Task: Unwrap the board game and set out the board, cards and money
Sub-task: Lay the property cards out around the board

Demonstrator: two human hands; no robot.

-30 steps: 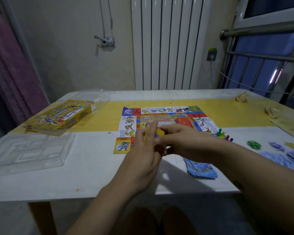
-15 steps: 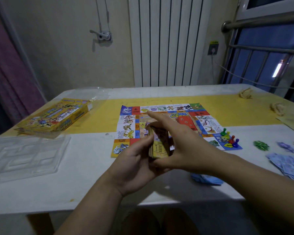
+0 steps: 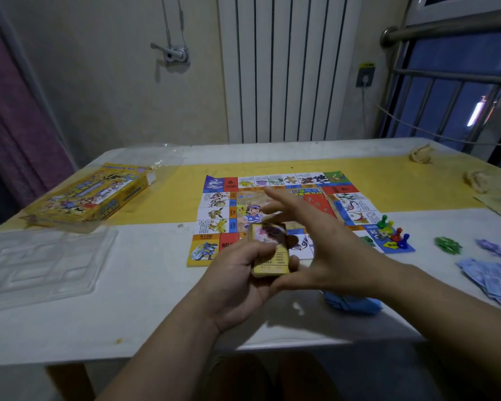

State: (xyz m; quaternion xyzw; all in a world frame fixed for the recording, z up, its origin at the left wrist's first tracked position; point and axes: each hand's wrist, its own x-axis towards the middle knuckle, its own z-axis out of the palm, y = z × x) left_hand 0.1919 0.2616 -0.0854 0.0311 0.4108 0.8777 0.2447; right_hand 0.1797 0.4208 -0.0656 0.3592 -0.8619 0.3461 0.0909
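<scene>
White table (image 3: 145, 299) with a yellow band across it stands before a ribbed radiator (image 3: 287, 68), seen from the head camera. The board (image 3: 214, 215) lies unfolded and flat at the middle, with coloured pawns (image 3: 394, 233) standing on its near right corner. The left hand (image 3: 237, 285) cradles the deck of cards (image 3: 271, 250) face up in its palm, thumb curled over the top card; half a second ago the deck stood on edge, pinched between both hands. The right hand (image 3: 321, 241) has let go and spreads its fingers wide just right of the deck (blurred, so I cannot tell whether the thumb touches the cards). Paper money (image 3: 495, 282) lies scattered at the far right, a blue stack (image 3: 350, 303) under the right wrist. The yellow box (image 3: 90, 195) and clear plastic tray (image 3: 41, 261) sit at the left.
</scene>
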